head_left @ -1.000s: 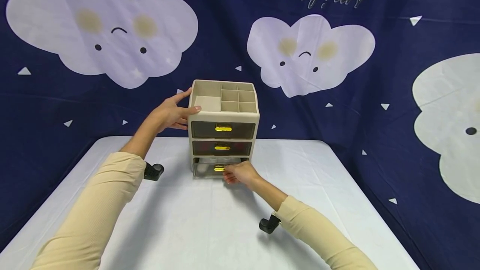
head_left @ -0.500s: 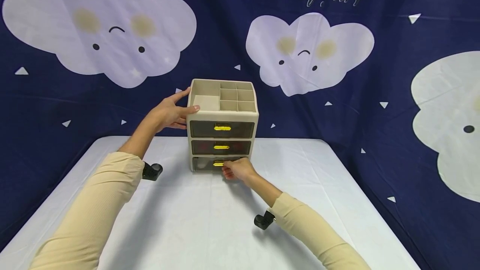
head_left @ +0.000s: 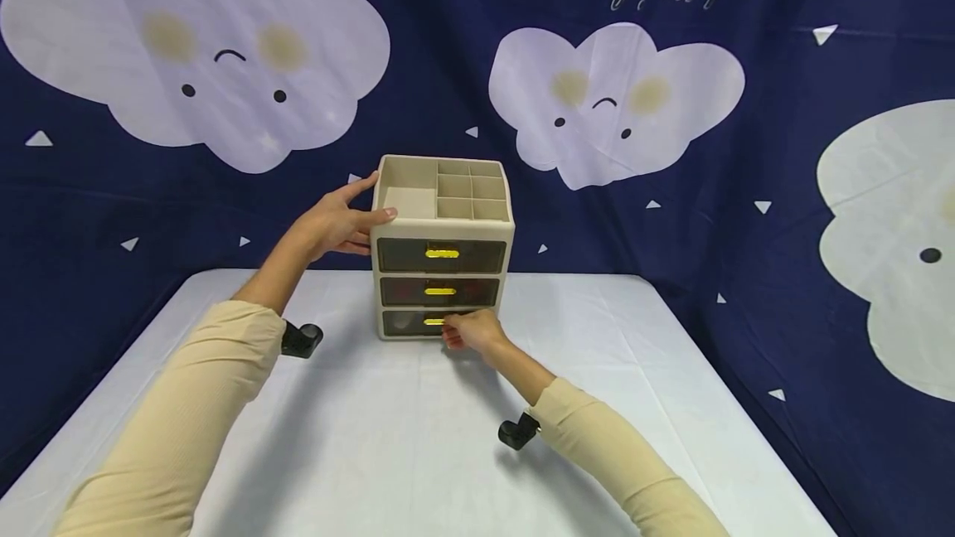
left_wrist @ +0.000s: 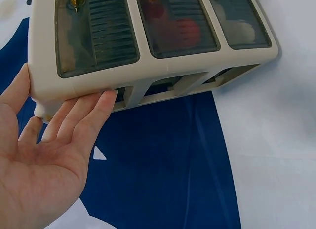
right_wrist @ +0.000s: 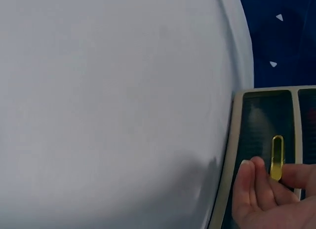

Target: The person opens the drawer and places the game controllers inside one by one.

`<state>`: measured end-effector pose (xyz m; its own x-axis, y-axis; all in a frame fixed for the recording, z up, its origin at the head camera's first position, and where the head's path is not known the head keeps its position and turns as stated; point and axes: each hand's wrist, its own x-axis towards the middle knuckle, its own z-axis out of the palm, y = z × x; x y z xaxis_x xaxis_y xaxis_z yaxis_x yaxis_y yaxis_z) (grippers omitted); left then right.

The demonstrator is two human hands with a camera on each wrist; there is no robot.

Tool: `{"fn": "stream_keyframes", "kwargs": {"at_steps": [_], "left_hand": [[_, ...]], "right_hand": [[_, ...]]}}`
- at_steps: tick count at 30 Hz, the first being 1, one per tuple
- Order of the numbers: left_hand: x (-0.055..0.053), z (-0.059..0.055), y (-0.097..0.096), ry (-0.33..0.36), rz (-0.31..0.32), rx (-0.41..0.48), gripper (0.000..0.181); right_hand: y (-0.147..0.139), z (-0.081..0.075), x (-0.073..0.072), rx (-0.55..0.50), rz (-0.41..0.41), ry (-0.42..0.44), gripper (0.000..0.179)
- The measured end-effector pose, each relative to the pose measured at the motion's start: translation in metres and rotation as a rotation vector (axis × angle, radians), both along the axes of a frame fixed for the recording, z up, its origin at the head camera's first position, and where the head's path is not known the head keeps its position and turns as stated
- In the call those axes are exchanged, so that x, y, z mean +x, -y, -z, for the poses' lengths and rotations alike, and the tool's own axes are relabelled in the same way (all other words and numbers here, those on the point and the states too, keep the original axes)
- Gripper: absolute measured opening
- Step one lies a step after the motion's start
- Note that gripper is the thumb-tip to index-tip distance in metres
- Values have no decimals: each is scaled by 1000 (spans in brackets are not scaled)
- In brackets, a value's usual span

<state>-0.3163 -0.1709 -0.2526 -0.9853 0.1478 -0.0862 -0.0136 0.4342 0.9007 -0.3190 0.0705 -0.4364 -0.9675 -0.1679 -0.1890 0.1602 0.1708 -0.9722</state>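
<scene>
A cream desktop drawer organizer (head_left: pixel 446 229) with three dark see-through drawers stands on the table. My left hand (head_left: pixel 336 226) rests against its upper left side, thumb lying over the top edge. In the left wrist view, the fingers of that left hand (left_wrist: pixel 54 155) are fairly straight along the side wall. Low at the front, my right hand (head_left: pixel 474 330) pinches the gold handle (head_left: pixel 433 322) of the bottom drawer, which sits flush in the frame. The right wrist view has thumb and fingertips of the right hand (right_wrist: pixel 271 202) at one end of that handle (right_wrist: pixel 277 155).
The organizer's open top (head_left: pixel 413 201) is split into compartments. Red round shapes (left_wrist: pixel 185 32) show through the middle drawer, pale ones (left_wrist: pixel 242 31) through the bottom drawer. A white cloth covers the table (head_left: pixel 373 437); a dark blue cloud-print curtain (head_left: pixel 440 65) hangs behind.
The bottom drawer, pulled out a little one second ago, has slid back into the organizer with my right hand on its handle. The left hand has stayed at the organizer's side.
</scene>
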Motion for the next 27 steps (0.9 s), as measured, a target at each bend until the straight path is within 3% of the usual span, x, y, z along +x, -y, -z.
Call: {"fn": "stream_keyframes", "kwargs": {"at_steps": [12, 19, 24, 27], "left_hand": [[1, 1, 2, 2, 2, 1, 90], [5, 2, -1, -8, -2, -23, 89], [8, 5, -5, -59, -40, -33, 87], [13, 9, -7, -153, -92, -109, 82]], "right_hand": [[-1, -5, 3, 2, -17, 22, 31], [-15, -10, 4, 74, -68, 43, 26], [-33, -19, 3, 141, -96, 29, 25], [-48, -24, 2, 181, -119, 14, 27]]}}
